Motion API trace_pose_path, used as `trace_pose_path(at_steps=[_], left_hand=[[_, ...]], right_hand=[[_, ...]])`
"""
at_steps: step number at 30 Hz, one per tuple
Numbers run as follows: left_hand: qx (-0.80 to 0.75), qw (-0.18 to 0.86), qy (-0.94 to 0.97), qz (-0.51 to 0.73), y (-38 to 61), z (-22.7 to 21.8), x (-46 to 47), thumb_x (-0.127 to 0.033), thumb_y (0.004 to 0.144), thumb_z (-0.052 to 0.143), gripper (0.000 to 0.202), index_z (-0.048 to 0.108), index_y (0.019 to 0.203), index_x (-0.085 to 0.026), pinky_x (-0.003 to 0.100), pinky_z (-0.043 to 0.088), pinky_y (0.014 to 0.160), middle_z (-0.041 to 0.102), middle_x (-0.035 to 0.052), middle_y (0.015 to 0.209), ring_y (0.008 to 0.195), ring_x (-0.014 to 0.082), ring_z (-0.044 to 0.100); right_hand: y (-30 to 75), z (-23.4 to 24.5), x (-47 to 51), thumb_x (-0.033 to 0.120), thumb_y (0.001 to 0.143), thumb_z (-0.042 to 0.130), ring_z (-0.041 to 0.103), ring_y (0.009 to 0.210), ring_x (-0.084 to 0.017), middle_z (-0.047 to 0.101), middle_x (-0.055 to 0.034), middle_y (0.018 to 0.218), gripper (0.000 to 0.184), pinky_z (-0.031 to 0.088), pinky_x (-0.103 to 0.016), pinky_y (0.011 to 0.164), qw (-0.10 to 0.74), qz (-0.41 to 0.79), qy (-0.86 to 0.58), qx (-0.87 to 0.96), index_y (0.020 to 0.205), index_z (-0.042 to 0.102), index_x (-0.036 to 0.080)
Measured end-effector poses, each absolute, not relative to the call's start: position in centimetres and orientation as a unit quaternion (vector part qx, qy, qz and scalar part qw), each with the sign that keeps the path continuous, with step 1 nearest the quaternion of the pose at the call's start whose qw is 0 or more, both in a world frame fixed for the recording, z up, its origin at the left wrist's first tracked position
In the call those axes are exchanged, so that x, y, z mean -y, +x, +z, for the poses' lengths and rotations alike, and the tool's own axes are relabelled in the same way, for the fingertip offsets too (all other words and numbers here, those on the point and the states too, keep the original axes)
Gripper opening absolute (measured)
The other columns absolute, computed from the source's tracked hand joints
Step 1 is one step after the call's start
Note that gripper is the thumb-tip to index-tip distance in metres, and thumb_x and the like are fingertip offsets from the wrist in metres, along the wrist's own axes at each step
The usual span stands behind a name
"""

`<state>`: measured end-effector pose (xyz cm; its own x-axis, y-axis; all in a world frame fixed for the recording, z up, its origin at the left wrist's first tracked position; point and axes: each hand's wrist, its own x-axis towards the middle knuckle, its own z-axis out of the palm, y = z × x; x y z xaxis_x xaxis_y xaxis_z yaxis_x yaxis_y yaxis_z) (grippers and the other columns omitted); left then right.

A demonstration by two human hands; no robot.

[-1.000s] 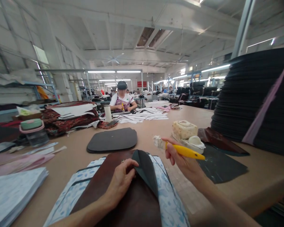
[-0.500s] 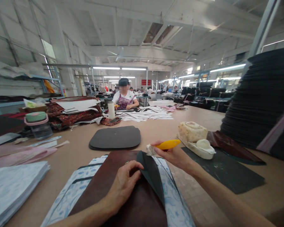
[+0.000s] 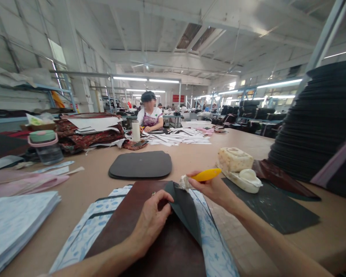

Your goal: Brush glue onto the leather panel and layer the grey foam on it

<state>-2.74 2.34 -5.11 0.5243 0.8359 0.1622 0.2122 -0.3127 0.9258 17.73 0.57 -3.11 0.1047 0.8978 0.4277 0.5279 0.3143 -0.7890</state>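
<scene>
A brown leather-like sheet (image 3: 123, 223) lies over blue-and-white patterned fabric (image 3: 215, 234) in front of me. My left hand (image 3: 154, 215) pinches the sheet's edge near its far right corner and folds it back, so its dark underside (image 3: 184, 209) shows. In my right hand (image 3: 212, 189) is a brush with a yellow handle (image 3: 207, 175). Its whitish, caked bristles (image 3: 185, 182) are at the far end of the folded-back flap, seemingly touching it. The right fingers are closed round the handle.
Beyond the sheet lies a stack of dark rounded panels (image 3: 140, 163). At right stand a crusted cream-coloured container (image 3: 235, 159), a dark sheet (image 3: 276, 207) and a tall black stack (image 3: 320, 127). Patterned fabric (image 3: 20, 227) and a lidded bottle (image 3: 47, 148) are at left. A co-worker (image 3: 151, 115) sits opposite.
The brush has shifted slightly along the flap's far edge. My left hand still holds the flap folded back. The co-worker opposite has leaned a little to the left.
</scene>
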Motion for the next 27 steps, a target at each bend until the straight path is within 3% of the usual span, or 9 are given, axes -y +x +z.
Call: trace_pose_path(at_steps=[5, 11, 15, 20, 25, 27], left_hand=[[-0.358, 0.441, 0.753, 0.333, -2.9, -4.6, -2.1, -0.021, 0.070, 0.045, 0.009, 0.052, 0.076, -0.019, 0.024, 0.037, 0.062, 0.052, -0.0026, 0.069, 0.067, 0.0150, 0.049], [-0.356, 0.444, 0.752, 0.332, -2.8, -5.2, -2.4, -0.022, 0.070, 0.044, 0.011, 0.053, 0.077, -0.019, 0.024, 0.037, 0.061, 0.054, -0.0022, 0.069, 0.067, 0.0159, 0.052], [-0.360, 0.419, 0.770, 0.319, -2.7, -5.2, -2.5, -0.024, 0.071, 0.043, 0.013, 0.054, 0.078, -0.020, 0.025, 0.038, 0.062, 0.056, -0.0012, 0.072, 0.068, 0.0171, 0.053], [-0.372, 0.383, 0.790, 0.300, -2.8, -5.3, -3.6, -0.033, 0.070, 0.044, 0.019, 0.056, 0.079, -0.021, 0.030, 0.041, 0.074, 0.060, 0.0000, 0.078, 0.077, 0.0207, 0.056], [-0.380, 0.398, 0.788, 0.276, -2.8, -5.3, -4.6, -0.045, 0.064, 0.050, 0.026, 0.058, 0.076, -0.023, 0.029, 0.044, 0.072, 0.063, -0.0007, 0.077, 0.078, 0.0229, 0.060], [-0.388, 0.392, 0.787, 0.277, -2.8, -5.0, -4.5, -0.047, 0.060, 0.053, 0.028, 0.060, 0.074, -0.024, 0.028, 0.046, 0.072, 0.066, -0.0005, 0.077, 0.080, 0.0238, 0.061]], right_hand=[[17.3, -2.1, -1.0, 0.040, 0.077, 0.056, 0.060, 0.064, -0.015, 0.067, -0.0026, 0.074, 0.034, 0.047, -0.022, 0.056, 0.509, 0.194, -0.543, 0.639, 0.097, 0.066, 0.014], [17.6, -3.2, -1.0, 0.033, 0.073, 0.061, 0.061, 0.063, -0.015, 0.067, -0.0021, 0.072, 0.020, 0.048, -0.024, 0.057, 0.508, 0.195, -0.545, 0.638, 0.081, 0.069, 0.016], [20.1, -1.5, 2.5, 0.038, 0.073, 0.063, 0.057, 0.061, -0.015, 0.064, -0.0021, 0.069, 0.028, 0.044, -0.024, 0.053, 0.560, 0.120, -0.588, 0.571, 0.088, 0.067, 0.016], [28.0, 1.5, 7.7, 0.049, 0.073, 0.062, 0.043, 0.043, -0.009, 0.049, 0.0039, 0.051, 0.035, 0.032, -0.021, 0.041, 0.623, -0.044, -0.662, 0.414, 0.079, 0.063, 0.015], [35.6, -0.1, 9.6, 0.050, 0.076, 0.059, 0.043, 0.039, -0.010, 0.046, 0.0041, 0.041, 0.041, 0.034, -0.022, 0.039, 0.567, -0.078, -0.739, 0.355, 0.060, 0.058, 0.013], [37.2, -1.3, 8.8, 0.046, 0.082, 0.058, 0.050, 0.044, -0.010, 0.052, 0.0034, 0.051, 0.038, 0.041, -0.022, 0.044, 0.533, -0.068, -0.768, 0.348, 0.065, 0.059, 0.012]])
